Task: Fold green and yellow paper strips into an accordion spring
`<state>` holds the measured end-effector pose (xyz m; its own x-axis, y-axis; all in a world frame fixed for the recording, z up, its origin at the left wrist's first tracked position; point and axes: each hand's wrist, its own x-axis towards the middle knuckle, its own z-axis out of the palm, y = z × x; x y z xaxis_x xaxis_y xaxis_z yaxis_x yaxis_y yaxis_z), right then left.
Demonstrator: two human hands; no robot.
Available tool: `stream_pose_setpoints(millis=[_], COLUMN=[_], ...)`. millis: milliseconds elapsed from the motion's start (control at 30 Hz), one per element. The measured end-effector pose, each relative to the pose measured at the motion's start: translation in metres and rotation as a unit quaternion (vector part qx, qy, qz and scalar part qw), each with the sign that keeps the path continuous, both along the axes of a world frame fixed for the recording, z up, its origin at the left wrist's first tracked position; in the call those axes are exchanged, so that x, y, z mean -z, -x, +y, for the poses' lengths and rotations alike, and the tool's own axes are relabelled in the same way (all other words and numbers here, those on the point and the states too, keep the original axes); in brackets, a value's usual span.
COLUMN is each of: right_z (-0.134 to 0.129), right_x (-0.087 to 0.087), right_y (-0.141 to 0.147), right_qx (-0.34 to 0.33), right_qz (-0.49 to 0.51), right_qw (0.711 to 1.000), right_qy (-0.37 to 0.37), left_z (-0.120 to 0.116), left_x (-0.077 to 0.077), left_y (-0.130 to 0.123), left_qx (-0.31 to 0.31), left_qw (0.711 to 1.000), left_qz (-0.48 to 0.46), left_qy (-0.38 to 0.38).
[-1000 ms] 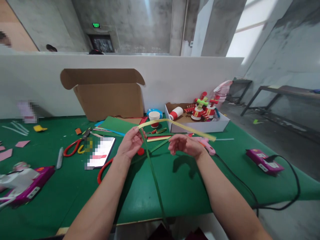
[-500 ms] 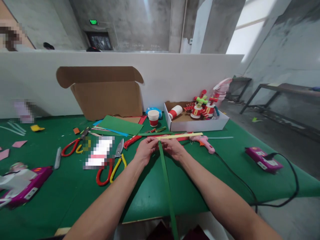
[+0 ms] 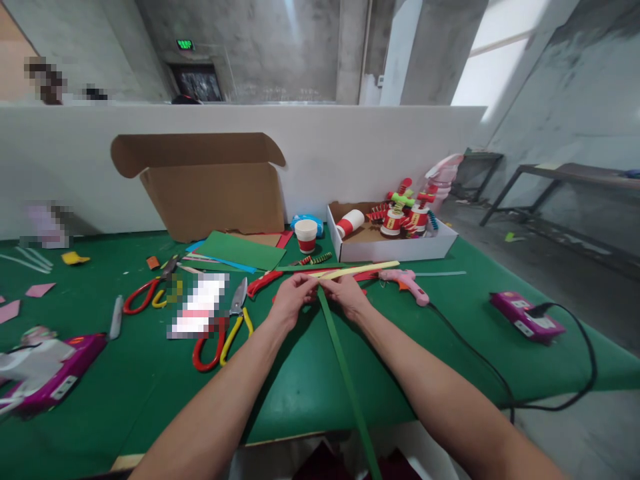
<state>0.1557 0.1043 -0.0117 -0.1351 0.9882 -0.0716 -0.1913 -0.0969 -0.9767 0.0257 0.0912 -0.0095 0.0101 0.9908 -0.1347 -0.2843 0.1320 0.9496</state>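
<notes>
My left hand [image 3: 295,298] and my right hand [image 3: 347,293] meet at the middle of the table, fingertips pinched together. Between them they grip the joined ends of a green paper strip [image 3: 345,370] and a yellow paper strip [image 3: 370,269]. The green strip runs down toward me past the table's front edge, while the yellow one points right. Red strips and a long green strip lie just beyond my fingers. Scissors with red and yellow handles [image 3: 237,341] rest left of my left hand. The pink glue gun [image 3: 409,283] lies right of my right hand.
A white box [image 3: 397,251] holds cups and springy paper figures. A paper cup [image 3: 306,237], coloured sheets [image 3: 245,251], an open cardboard box [image 3: 217,200], more scissors [image 3: 145,297] and two purple power units [image 3: 527,318] [image 3: 70,373] surround the work spot. A black cable hangs at right.
The green strip's lower end has swung right. The yellow strip has tilted slightly and its tip has shifted left and up. Both hands keep their pinch in nearly the same place.
</notes>
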Motion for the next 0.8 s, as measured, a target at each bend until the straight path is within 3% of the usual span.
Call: stream_pose_setpoints(millis=[233,400,800], right_z=[-0.0023,-0.0011,-0.0009], right_x=[-0.0036,-0.0038,-0.0035], right_y=[0.0000,-0.0002,-0.0018], right_qx=[-0.022,0.006,0.013], right_qz=[0.002,-0.009,-0.019], right_qw=[1.000,1.000,1.000], right_qy=[0.012,0.005,0.014], left_z=[0.0017,0.0005,0.0030], left_x=[0.0029,-0.0023,-0.0001], left_y=[0.0014,0.0039,0.0055], left_qx=[0.017,0.002,0.026], left_qw=[0.999,1.000,0.988], left_qz=[0.025,0.027,0.137], left_qy=[-0.012,-0.007,-0.066])
